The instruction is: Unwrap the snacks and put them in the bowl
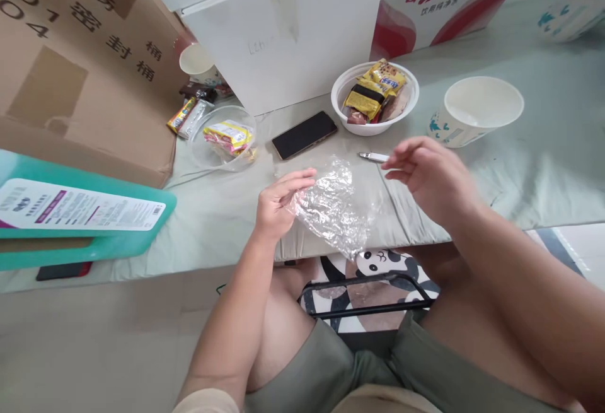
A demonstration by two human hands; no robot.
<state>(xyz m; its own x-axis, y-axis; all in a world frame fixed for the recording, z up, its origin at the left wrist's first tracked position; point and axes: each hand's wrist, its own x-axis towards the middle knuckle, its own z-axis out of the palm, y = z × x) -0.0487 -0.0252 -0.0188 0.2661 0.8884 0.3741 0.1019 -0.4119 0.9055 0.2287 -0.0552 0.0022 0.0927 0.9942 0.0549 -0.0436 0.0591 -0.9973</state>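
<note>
My left hand (280, 202) pinches the edge of a crinkled clear plastic wrapper (336, 206) held over the near edge of the table. My right hand (432, 176) hovers just right of the wrapper with its fingers loosely curled and apart, holding nothing. A small white pen-like object (373, 157) lies on the table next to my right fingertips. A black phone (304, 134) lies flat beyond the wrapper.
A white bowl (340, 94) of snack packets stands at the back centre. A clear bowl (208, 148) with a yellow packet sits at left, an empty paper bowl (482, 110) at right. A cardboard box (80, 60), a white box (288, 28) and a teal board (85, 217) surround them.
</note>
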